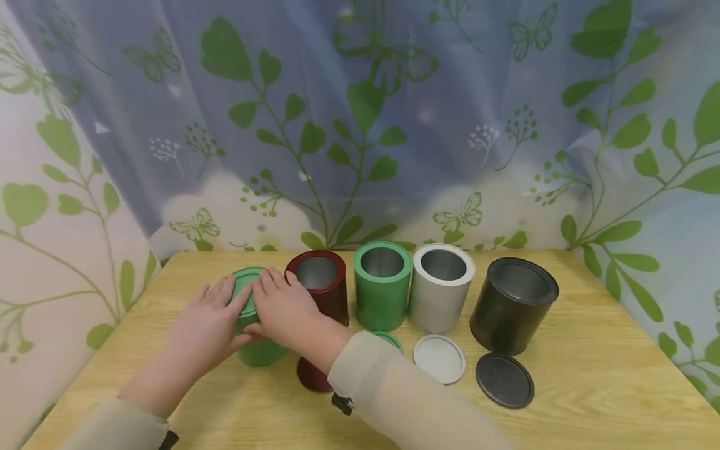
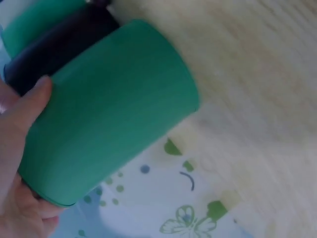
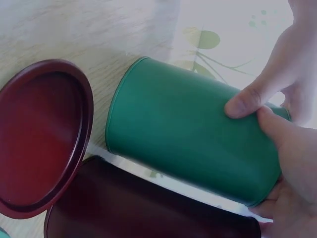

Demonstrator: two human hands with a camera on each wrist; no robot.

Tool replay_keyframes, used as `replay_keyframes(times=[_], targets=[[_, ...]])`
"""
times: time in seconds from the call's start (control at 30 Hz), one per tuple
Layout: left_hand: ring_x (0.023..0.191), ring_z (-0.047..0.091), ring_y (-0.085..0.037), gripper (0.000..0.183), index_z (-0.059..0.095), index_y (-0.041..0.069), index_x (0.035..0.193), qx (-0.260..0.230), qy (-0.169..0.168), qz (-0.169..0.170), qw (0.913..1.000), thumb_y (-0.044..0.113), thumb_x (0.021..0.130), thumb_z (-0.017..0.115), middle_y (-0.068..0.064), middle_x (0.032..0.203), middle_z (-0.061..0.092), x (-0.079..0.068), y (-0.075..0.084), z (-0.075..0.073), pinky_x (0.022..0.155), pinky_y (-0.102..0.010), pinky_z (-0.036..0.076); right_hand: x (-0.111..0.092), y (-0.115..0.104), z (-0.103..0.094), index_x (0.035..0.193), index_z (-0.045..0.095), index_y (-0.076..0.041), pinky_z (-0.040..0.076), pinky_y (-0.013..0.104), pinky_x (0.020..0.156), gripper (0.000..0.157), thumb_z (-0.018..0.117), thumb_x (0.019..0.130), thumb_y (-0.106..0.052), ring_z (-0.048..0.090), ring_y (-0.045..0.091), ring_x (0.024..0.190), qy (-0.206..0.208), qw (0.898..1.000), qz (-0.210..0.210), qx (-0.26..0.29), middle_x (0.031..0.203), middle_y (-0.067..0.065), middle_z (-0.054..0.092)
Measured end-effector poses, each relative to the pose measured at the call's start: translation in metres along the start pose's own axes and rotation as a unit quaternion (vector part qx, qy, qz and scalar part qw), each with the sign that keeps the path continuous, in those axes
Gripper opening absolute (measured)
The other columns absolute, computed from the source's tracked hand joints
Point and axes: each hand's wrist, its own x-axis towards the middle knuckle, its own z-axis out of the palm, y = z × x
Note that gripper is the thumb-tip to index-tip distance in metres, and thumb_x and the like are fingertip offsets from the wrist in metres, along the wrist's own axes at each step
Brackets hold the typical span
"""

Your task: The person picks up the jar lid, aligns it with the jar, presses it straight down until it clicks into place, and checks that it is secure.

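Observation:
At the left of the row stands an upright green can (image 1: 262, 354) with a green lid (image 1: 245, 279) on top. My left hand (image 1: 208, 328) and my right hand (image 1: 289, 312) hold it from both sides, fingers over the lid and thumbs on the front wall. In the left wrist view the thumb (image 2: 37, 101) lies along the can's side (image 2: 114, 109), with fingers round the lid end. Both thumbs meet on the green wall (image 3: 193, 134) in the right wrist view. Much of the lid is hidden under the fingers.
To the right stand uncovered cans: dark red (image 1: 336, 301), green (image 1: 382, 303), white (image 1: 441, 303) and black (image 1: 509, 319). In front lie a red lid (image 1: 312, 375), a green lid (image 1: 389, 339), a white lid (image 1: 440, 359) and a black lid (image 1: 505, 380). A leaf-patterned curtain (image 1: 360, 187) hangs behind the wooden table (image 1: 596, 375).

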Motion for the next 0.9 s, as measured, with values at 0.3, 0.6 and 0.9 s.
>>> replay_keyframes(times=[0.3,0.6,0.9], targets=[[0.109,0.053,-0.044,0.084,0.055,-0.005,0.127,0.026,0.026,0.015,0.9992,0.046,0.066,0.080,-0.035,0.120,0.052,0.0006,0.0008,0.0035,0.093,-0.054,0.039,-0.0026,-0.0023,0.0009,0.149,0.025,-0.016,0.021,0.033,0.110,0.077,0.029,0.090,-0.066,0.023,0.021,0.138,0.011,0.998,0.003,-0.056,0.149,0.009,0.029],[0.107,0.054,-0.044,0.080,0.059,-0.004,0.122,0.014,0.056,0.025,0.9980,0.048,0.066,0.079,-0.035,0.118,0.053,0.0007,0.0016,0.0040,0.092,-0.052,0.041,-0.0028,0.0053,0.0060,0.144,0.037,-0.014,0.027,0.032,0.108,0.073,0.029,0.091,-0.064,0.035,0.022,0.133,0.067,0.991,-0.048,-0.101,0.142,0.012,0.042],[0.115,0.046,-0.049,0.083,0.057,-0.008,0.122,0.020,0.048,-0.041,0.9978,0.049,0.066,0.078,-0.038,0.120,0.050,-0.0061,0.0079,0.0029,0.097,-0.059,0.032,-0.0021,0.0042,0.0016,0.145,0.036,-0.018,0.028,0.032,0.107,0.072,0.027,0.091,-0.065,0.036,0.021,0.131,0.060,0.991,-0.053,-0.105,0.141,0.010,0.043]])
